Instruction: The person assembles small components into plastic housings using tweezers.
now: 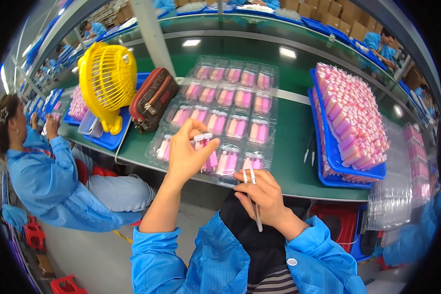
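My left hand (190, 153) is closed in a pinch around a small pink tube with a whitish top (211, 159), over the near side of a clear plastic blister tray (274, 110). Pink-and-pale pieces (237, 127) sit in several of the tray's compartments. Close to the tray's front edge, my right hand (263, 197) is closed on slim metal tweezers (257, 218), whose end points down toward my lap. Two narrow white bits (249, 176) show at the right fingers; I cannot tell whether they belong to the tweezers.
Stacked blue trays (334, 161) heaped with pink pieces (350, 117) stand at the right, beside piled clear packaging (392, 181). A yellow fan (108, 81) and a brown pouch (154, 100) stand left on the green table (291, 157). A person in blue (66, 181) sits at the left.
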The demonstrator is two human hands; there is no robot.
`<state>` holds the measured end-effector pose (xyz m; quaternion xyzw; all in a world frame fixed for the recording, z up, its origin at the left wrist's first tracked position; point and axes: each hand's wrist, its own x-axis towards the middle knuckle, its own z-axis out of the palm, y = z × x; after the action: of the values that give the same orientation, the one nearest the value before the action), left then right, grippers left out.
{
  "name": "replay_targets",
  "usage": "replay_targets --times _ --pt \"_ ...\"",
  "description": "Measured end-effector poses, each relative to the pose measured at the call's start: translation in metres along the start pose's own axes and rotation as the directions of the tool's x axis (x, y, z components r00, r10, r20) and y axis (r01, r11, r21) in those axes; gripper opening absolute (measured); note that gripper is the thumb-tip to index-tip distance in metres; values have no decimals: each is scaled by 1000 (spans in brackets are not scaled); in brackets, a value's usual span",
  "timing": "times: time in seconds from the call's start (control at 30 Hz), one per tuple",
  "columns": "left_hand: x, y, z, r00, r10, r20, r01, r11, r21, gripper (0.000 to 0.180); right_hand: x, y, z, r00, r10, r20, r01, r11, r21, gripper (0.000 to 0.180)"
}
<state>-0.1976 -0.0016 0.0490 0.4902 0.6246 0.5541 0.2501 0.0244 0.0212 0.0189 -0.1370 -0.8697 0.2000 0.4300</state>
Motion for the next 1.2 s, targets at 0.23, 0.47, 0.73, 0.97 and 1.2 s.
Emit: replay_targets --times 0.23,0.47,0.73,0.97,1.2 --pt "16 -15 -9 918 385 96 -368 738 566 19 -8 10 8 999 -13 -41 15 999 36 19" --pt "3 -11 -1 889 269 371 -444 309 841 53 -16 10 -12 989 -53 -139 63 996 65 26" --pt "-23 63 107 814 578 53 -558 756 343 24 -63 44 -173 293 -42 -955 -430 886 -171 33" --pt "-12 107 254 723 668 178 -691 691 213 33 -78 74 -226 571 172 -803 -565 791 -233 38" --pt "-10 104 257 742 661 111 -670 736 96 27 -85 82 -234 504 193 -842 -582 796 -166 37"
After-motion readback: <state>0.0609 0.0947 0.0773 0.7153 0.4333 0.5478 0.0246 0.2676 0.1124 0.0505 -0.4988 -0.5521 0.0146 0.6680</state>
